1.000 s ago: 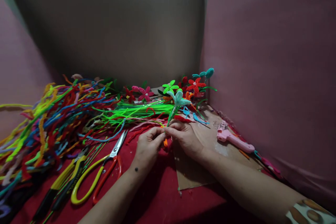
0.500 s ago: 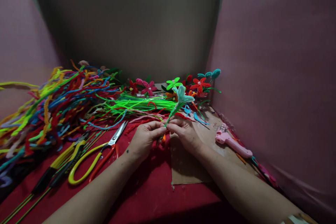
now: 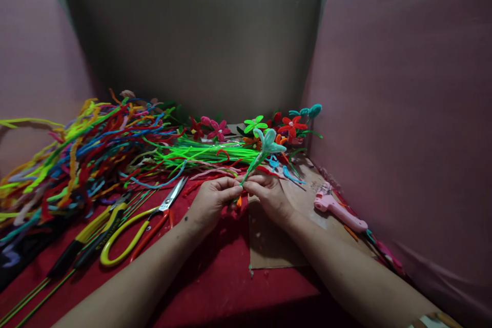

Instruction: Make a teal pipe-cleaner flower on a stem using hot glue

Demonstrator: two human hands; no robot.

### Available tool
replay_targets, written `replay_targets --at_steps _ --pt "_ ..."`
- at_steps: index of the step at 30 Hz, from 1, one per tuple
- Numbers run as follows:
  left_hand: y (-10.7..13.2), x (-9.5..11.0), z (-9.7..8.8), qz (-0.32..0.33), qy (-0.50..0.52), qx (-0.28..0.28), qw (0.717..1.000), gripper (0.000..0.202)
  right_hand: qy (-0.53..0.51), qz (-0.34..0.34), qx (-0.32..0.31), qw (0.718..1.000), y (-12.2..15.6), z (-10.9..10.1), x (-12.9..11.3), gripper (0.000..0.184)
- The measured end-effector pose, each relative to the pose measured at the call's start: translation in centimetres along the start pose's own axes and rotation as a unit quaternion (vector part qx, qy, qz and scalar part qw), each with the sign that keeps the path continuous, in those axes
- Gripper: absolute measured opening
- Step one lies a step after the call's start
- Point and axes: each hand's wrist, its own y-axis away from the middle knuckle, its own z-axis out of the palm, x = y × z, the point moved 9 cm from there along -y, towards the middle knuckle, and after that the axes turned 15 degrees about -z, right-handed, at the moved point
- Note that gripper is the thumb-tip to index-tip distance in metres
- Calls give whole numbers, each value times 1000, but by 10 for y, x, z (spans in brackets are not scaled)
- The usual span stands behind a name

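Observation:
A pale mint pipe-cleaner flower (image 3: 266, 143) on a green stem (image 3: 251, 168) tilts up to the right above the red table. My left hand (image 3: 213, 201) and my right hand (image 3: 269, 195) meet at the stem's lower end, fingers pinched round it. A small orange piece (image 3: 239, 201) sticks out just below the fingers. Both wrists hover over the red cloth and the edge of a brown cardboard sheet (image 3: 277, 243).
A big heap of coloured pipe cleaners (image 3: 77, 154) fills the left. Neon green stems (image 3: 200, 154) and finished flowers (image 3: 292, 125) lie behind my hands. Yellow-handled scissors (image 3: 142, 228) and pliers (image 3: 90, 241) lie at left, a pink glue gun (image 3: 336, 208) at right. Walls close in all round.
The view has shifted a little, so the scene sits slightly left and higher. My hands stay pinched together on the stem, and the flower leans slightly more to the right.

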Motion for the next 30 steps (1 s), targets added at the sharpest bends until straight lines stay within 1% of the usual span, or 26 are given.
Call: replay_targets --at_steps 3,6,8,10,12,13,16,20,22,23,24,25,28,30 --pt "-1 -3 2 -16 19 -10 1000 18 -8 -5 -4 1000 0 0 -1 14" --pt "-3 -5 3 -23 68 -34 997 17 -38 -16 -22 999 -1 3 -2 12" --pt "-6 -7 5 -27 95 -60 993 18 -75 -11 -32 997 -1 5 2 9" --pt "-8 -9 8 -35 108 -94 989 23 -110 -3 -33 993 0 7 8 5" --pt "-10 -10 11 -40 108 -121 986 24 -133 1 -36 991 1 8 13 7" --pt "-10 -11 11 -40 104 -126 986 24 -137 4 -40 990 1 9 15 8" --pt "-9 -8 8 -23 70 -106 992 23 -138 17 -30 990 2 8 20 11" --pt "0 7 6 59 -31 -40 997 15 -126 34 36 991 2 -2 25 13" --pt "3 12 4 91 -65 -2 994 12 -108 30 50 992 2 -3 23 14" --pt "3 13 3 96 -63 8 993 12 -102 25 51 993 2 -3 22 14" --pt "2 12 2 94 -47 7 994 11 -99 21 49 994 2 -2 21 14" --pt "0 9 2 84 -17 -6 996 11 -100 17 46 994 2 -1 20 14" --pt "-9 -3 6 36 74 -70 994 14 -92 1 16 996 2 3 17 14" --pt "-11 -7 8 14 101 -93 990 14 -85 -7 -7 996 2 4 15 14"
